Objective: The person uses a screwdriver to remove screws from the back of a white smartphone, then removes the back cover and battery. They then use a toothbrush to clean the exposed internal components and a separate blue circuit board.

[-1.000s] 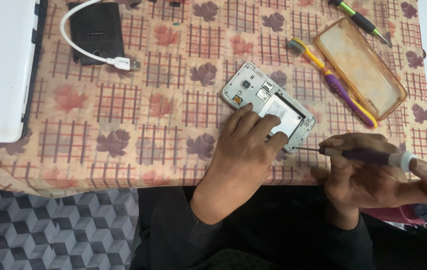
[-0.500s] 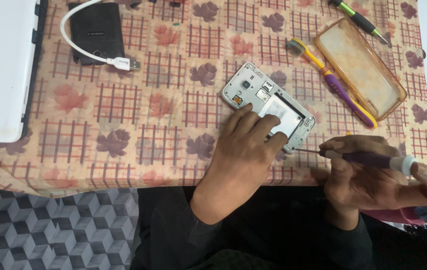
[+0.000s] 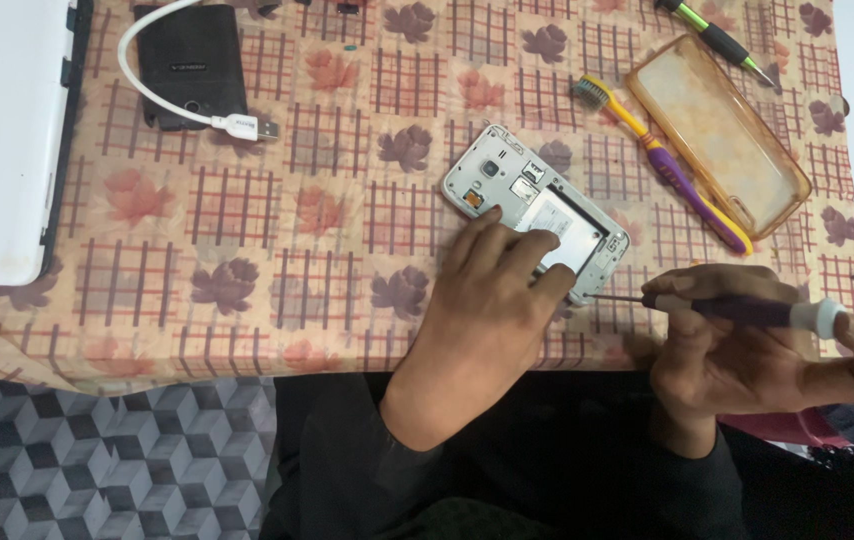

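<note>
— Since the left hand [image 3: 487, 300] only presses flat, fingers spread, on the opened phone [image 3: 537, 212], which lies on the counter [image 3: 247, 240] near its front edge, couldn't it skid?

— I think so. The right hand [image 3: 747, 350] is clamped round the screwdriver [image 3: 737, 310], whose tip meets the phone's corner at four o'clock. A sideways push might slip the tip off the screw, I'd judge.

— And then?

— It could gouge the frame, or flick a screw over the edge at six o'clock.
</note>
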